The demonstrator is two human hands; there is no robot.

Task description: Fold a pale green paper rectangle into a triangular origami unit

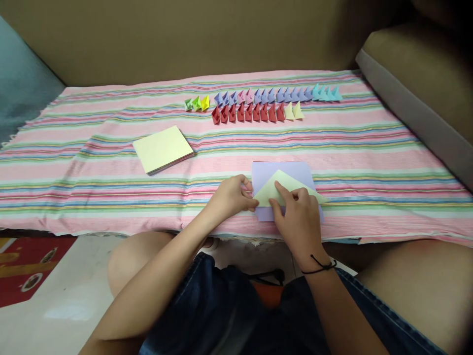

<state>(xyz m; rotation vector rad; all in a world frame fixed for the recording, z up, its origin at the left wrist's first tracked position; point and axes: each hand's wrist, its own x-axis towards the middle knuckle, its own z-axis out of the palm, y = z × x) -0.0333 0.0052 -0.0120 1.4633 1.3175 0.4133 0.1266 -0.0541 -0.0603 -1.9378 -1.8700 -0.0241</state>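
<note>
A pale yellow paper (266, 194), folded into a triangle with its peak pointing away from me, lies over purple paper (265, 171) on the striped cloth. My left hand (232, 196) has its thumb and fingertips closed at the triangle's left corner. From the right, my right hand (300, 214) rests on the triangle, its index finger stretched toward the peak and its thumb set apart on the lower edge. The other right fingers are curled on the paper. The right corner of the triangle sticks out past the purple paper.
A stack of pale yellow paper (162, 149) sits to the left. Farther back stand rows of small folded paper pieces: red ones (241, 113), purple ones (287, 94), light blue ones (327, 92) and green ones (195, 103). A brown cushion (417, 84) borders the right side.
</note>
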